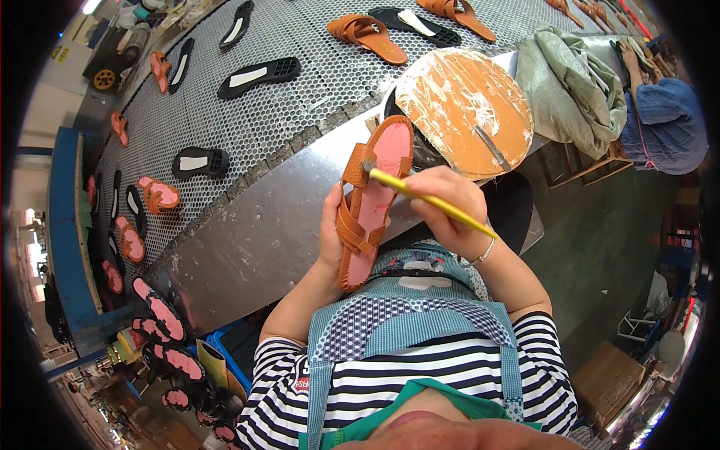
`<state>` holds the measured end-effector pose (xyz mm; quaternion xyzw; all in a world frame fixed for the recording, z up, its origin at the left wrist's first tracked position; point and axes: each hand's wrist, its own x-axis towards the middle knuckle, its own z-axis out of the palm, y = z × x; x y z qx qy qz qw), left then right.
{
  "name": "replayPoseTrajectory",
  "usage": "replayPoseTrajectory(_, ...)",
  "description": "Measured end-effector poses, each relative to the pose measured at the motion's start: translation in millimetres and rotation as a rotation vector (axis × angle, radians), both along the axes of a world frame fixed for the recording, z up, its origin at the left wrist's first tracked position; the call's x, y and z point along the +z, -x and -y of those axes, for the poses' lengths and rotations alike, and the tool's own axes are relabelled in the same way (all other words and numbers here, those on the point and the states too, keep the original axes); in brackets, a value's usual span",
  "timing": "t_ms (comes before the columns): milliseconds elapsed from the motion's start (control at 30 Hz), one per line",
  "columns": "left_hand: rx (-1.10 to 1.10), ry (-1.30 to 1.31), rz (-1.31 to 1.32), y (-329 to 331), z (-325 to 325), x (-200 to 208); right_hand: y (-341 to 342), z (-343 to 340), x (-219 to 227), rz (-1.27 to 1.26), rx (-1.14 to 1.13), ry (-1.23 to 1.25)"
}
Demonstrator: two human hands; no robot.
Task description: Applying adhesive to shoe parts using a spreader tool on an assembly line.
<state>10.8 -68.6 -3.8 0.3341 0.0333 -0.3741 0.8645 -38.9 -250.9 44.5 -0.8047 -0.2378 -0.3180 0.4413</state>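
Observation:
A brown sandal (379, 202) with a pink insole and crossed straps is held up in front of my apron, toe and heel pointing roughly away and toward me. My left hand (331, 229) grips it along its left side, the fingers partly hidden behind it. In my right hand (451, 201) is a brush with a yellow handle (397, 184), pinched between thumb and fingers. Its dark bristle end is at the sandal's upper strap on the left; whether it touches, I cannot tell. Beyond my right hand lies a round orange-brown board (442, 97), smeared white, with a flat metal tool (491, 146) on it.
A smooth metal ledge (247, 240) borders a mesh conveyor (180, 112) carrying black soles (259, 77) and brown sandals (367, 37). Greenish cloth (570, 86) is heaped right of the board. Another person (667, 124) in blue is at far right. Pink-insoled sandals (159, 307) hang at lower left.

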Motion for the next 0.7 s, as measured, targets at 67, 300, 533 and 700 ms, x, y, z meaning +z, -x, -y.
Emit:
replayPoseTrajectory(67, 0.024, 0.008, -0.016, -1.3, 4.9, 7.5, 0.4, -3.0, -0.9, -0.012, 0.118, 0.023)
replayPoseTrajectory(300, 0.052, 0.060, 0.019, -17.2, 4.4, -4.7, 8.4, -17.2, -10.9, 0.041, 0.121, 0.054)
replayPoseTrajectory(533, 0.142, -0.016, -0.012, -23.7, 8.3, 1.4, 11.9, -11.1, -14.5, -0.004, 0.259, 0.172)
replayPoseTrajectory(700, 0.113, 0.046, 0.048, -21.7, 11.6, -2.7, 2.5, -14.1, -9.5, 0.035, 0.110, 0.023)
